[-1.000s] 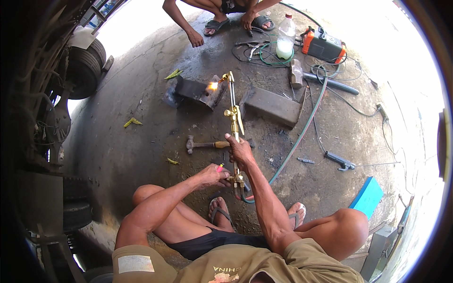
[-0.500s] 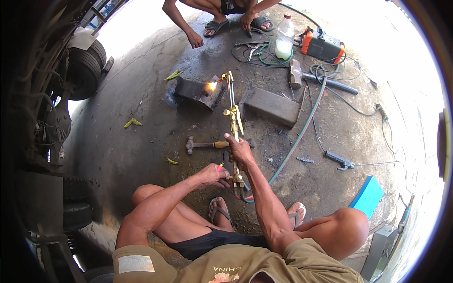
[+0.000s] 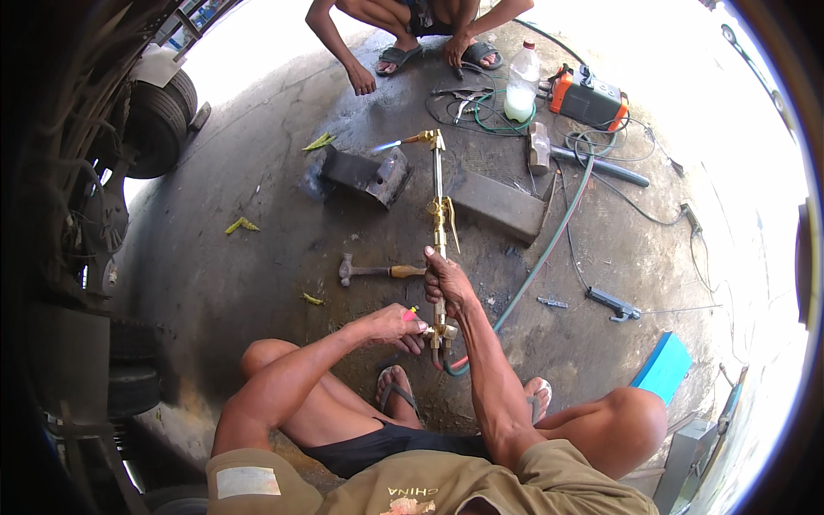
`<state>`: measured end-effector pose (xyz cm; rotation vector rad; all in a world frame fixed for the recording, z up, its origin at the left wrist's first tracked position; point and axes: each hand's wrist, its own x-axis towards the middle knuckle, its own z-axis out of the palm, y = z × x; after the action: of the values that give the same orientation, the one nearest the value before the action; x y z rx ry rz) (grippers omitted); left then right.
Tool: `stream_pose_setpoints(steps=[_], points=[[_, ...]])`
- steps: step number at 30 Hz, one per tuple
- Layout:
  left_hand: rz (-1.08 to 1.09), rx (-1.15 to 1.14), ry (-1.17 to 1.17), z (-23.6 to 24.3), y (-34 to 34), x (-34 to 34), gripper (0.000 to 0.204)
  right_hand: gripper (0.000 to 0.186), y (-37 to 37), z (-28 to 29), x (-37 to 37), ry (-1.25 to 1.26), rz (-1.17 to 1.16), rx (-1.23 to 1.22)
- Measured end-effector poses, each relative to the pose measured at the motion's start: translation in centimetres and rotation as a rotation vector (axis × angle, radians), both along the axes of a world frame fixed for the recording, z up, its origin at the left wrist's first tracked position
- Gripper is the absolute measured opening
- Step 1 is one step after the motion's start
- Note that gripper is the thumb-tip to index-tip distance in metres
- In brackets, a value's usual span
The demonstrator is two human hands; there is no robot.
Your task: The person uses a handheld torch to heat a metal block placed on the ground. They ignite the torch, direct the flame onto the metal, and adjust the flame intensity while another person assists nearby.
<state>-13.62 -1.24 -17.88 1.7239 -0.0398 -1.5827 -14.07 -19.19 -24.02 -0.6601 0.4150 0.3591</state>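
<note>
My right hand (image 3: 448, 283) is wrapped around the body of a brass cutting torch (image 3: 440, 223). From its head a narrow blue flame (image 3: 386, 146) points left, just above a dark steel channel piece (image 3: 354, 176). With my left hand (image 3: 395, 327) I hold a small pink lighter (image 3: 410, 315), while fingertips touch the valve knob (image 3: 429, 330) at the torch's lower end. Red and green hoses (image 3: 534, 266) run from that end. A ball-peen hammer (image 3: 365, 270) lies left of the torch, and a second steel piece (image 3: 498, 204) sits to its right.
Across from me squats another person, one hand (image 3: 362, 81) hanging down. Near them are a plastic bottle (image 3: 522, 86) of cloudy liquid, an orange-black welding machine (image 3: 589, 98) and a sledgehammer (image 3: 592, 161). An electrode holder (image 3: 613, 304) and blue box (image 3: 663, 367) lie right; vehicle wheels (image 3: 154, 129) stand left.
The flame has gone from bright orange-yellow to narrow and blue. The torch has shifted right, and its tip now sits farther from the steel channel piece. My left hand stays at the valve.
</note>
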Motion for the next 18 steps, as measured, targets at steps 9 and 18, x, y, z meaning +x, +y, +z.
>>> stream_pose_setpoints(steps=[9, 18], points=[[-0.182, -0.008, -0.457, 5.2, -4.3, -2.2, 0.037, 0.038, -3.3, 0.4, -1.0, -0.238, -0.072, 0.464], [-0.389, -0.264, -1.172, 6.8, -5.4, -6.2, 0.036, 0.037, -5.8, 1.0, -2.3, -0.413, -0.157, 0.98]])
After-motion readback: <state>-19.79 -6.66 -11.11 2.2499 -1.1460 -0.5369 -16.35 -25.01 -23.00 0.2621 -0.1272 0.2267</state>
